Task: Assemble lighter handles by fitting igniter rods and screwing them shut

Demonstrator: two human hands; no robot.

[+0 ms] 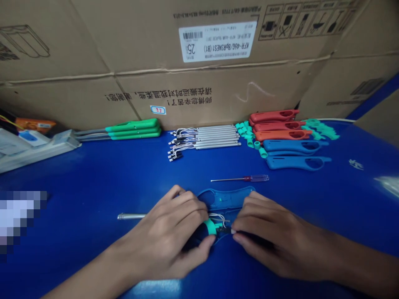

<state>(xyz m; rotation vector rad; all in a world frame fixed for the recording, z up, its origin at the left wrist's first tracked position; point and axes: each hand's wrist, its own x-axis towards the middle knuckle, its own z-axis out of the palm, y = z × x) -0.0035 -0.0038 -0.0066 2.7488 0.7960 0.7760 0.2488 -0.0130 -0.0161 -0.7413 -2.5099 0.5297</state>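
Note:
My left hand (165, 232) grips a silver metal tube (131, 216) near its teal collar (210, 226), and the tube's far end sticks out to the left. Thin white and black wires (218, 218) run from the collar to a small black connector (225, 229). My right hand (274, 236) pinches that connector between its fingertips. Both hands sit over a blue plastic handle shell (224, 199), which lies on the table with its hollow side up. My hands hide its lower part.
On the blue work table (93, 207) lie a small screwdriver (240, 178), wired silver tubes (204, 137), green-handled rods (134, 128), red shells (274, 124), blue shells (296, 147) and teal collars (246, 133). A cardboard box (187, 54) stands behind them, with a white power strip (40, 149) at left.

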